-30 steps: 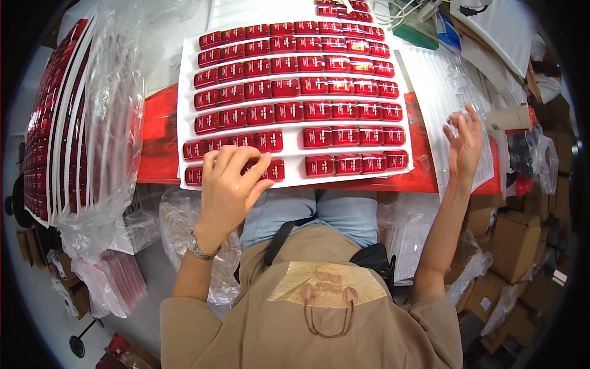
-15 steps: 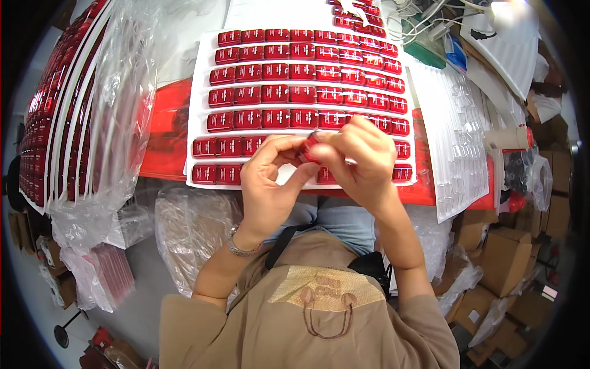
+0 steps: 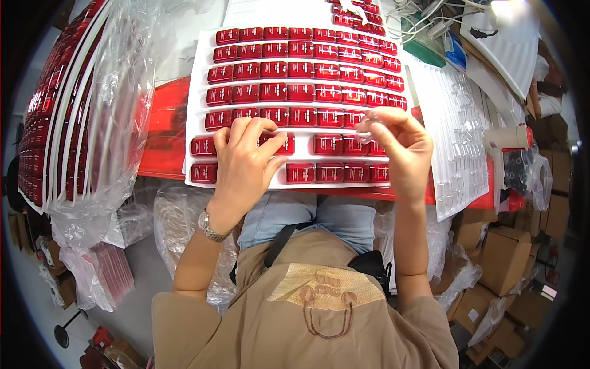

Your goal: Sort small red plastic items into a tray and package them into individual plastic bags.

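Observation:
Rows of small flat red bottles (image 3: 301,117) lie in a white ridged tray (image 3: 305,147) in front of me. My left hand (image 3: 243,157) is over the two nearest rows, its fingers spread and bent. Its fingertips rest at a red bottle (image 3: 286,145) beside a gap in the second-nearest row; the palm hides the bottles beneath. Above the right end of the tray, my right hand (image 3: 405,147) pinches a small clear piece (image 3: 367,127) between thumb and fingers. That piece is see-through, and its exact kind cannot be made out.
Stacked trays of red bottles (image 3: 55,123) in clear plastic stand at the left. On the right lies a white sheet with clear pieces (image 3: 461,147), near a white and red cylinder (image 3: 509,138). Cables (image 3: 430,21) tangle at the back right. Cardboard boxes (image 3: 504,258) fill the floor at right.
My hands have moved apart. The left has gone left and down from the red bottle they held together onto the tray rows; the right has moved right with the clear piece.

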Motion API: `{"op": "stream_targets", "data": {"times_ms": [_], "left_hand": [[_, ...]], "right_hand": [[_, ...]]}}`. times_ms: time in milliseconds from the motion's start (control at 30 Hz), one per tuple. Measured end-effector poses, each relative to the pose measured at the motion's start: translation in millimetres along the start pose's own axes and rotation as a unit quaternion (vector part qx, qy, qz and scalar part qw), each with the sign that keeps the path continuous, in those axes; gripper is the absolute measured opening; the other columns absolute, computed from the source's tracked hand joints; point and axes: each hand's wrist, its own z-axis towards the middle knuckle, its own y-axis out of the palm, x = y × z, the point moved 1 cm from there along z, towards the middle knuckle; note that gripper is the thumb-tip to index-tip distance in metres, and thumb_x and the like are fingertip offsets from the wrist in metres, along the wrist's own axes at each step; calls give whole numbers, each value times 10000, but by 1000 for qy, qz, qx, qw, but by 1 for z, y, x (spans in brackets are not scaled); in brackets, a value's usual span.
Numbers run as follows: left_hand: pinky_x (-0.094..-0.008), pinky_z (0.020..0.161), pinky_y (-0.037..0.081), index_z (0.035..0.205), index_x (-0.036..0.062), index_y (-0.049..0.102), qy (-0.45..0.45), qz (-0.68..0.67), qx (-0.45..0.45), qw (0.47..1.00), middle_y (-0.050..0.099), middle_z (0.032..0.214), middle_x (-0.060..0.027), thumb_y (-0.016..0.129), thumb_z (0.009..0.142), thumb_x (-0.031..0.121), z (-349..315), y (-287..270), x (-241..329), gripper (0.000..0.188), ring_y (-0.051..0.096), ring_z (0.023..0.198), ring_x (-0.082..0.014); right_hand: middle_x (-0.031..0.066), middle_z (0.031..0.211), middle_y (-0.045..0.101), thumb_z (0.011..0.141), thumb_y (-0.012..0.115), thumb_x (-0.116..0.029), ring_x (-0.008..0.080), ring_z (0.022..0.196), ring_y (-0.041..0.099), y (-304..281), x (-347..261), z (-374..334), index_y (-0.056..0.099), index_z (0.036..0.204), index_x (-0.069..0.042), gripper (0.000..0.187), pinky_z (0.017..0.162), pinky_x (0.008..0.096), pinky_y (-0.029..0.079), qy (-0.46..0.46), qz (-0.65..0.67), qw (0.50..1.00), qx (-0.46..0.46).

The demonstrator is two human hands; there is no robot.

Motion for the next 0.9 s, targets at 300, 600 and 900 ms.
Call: {"op": "stream_targets", "data": {"times_ms": [300, 600, 900], "left_hand": [[-367, 846, 318, 1028, 84, 623, -16, -85, 14, 996, 568, 966, -38, 708, 725, 154, 5, 4, 4, 323, 508, 946, -216], [-324, 844, 433, 1008, 3, 617, -121, -357, 67, 924, 562, 964, -90, 673, 773, 27, 6, 10, 19, 242, 538, 956, -207], [-346, 783, 365, 1004, 43, 659, 28, -91, -9, 995, 594, 935, -43, 709, 694, 81, 20, 5, 6, 316, 523, 890, -217]], "right_hand": [[111, 878, 638, 733, 706, 63, 121, 770, 638, 43, 21, -12, 614, 804, 30, 120, 651, 227, 541, -116, -68, 989, 64], [179, 1139, 580, 697, 775, -199, 326, 1059, 560, 4, -11, -34, 580, 1117, 4, 506, 868, 400, 462, -240, -390, 876, -150], [144, 1123, 544, 744, 709, -155, 347, 1044, 502, -186, -5, -117, 587, 1086, -17, 389, 823, 454, 424, 72, -765, 637, 50]]}}
